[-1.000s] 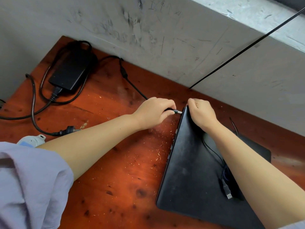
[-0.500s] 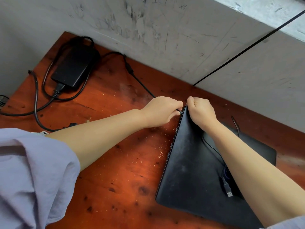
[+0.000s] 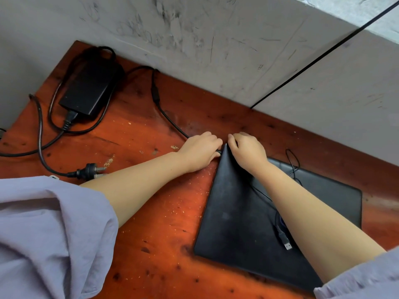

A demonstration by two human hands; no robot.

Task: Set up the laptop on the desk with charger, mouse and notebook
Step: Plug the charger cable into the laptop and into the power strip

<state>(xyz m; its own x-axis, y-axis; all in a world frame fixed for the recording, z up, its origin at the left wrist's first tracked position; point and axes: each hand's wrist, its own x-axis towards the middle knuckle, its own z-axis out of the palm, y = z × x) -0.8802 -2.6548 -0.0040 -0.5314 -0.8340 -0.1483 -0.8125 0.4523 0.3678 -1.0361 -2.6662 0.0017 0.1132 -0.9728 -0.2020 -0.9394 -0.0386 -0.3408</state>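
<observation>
Now both hands are meeting at the closed black laptop's (image 3: 235,214) far corner, mid-frame. Left hand (image 3: 199,151) is pinching the charger plug against the laptop's left edge, its cable (image 3: 170,119) running back to the charger brick (image 3: 88,91) in the upper left of the tabletop (image 3: 151,223). Right hand (image 3: 248,151) is gripping the laptop corner. Wall plug (image 3: 92,170) is lying loose at left. USB cable (image 3: 284,238) is lying on the lid.

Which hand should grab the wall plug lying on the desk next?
Probably the left hand. The wall plug lies on the left side of the desk, beside the left forearm. The right hand rests on the laptop corner and would have to cross over.
</observation>
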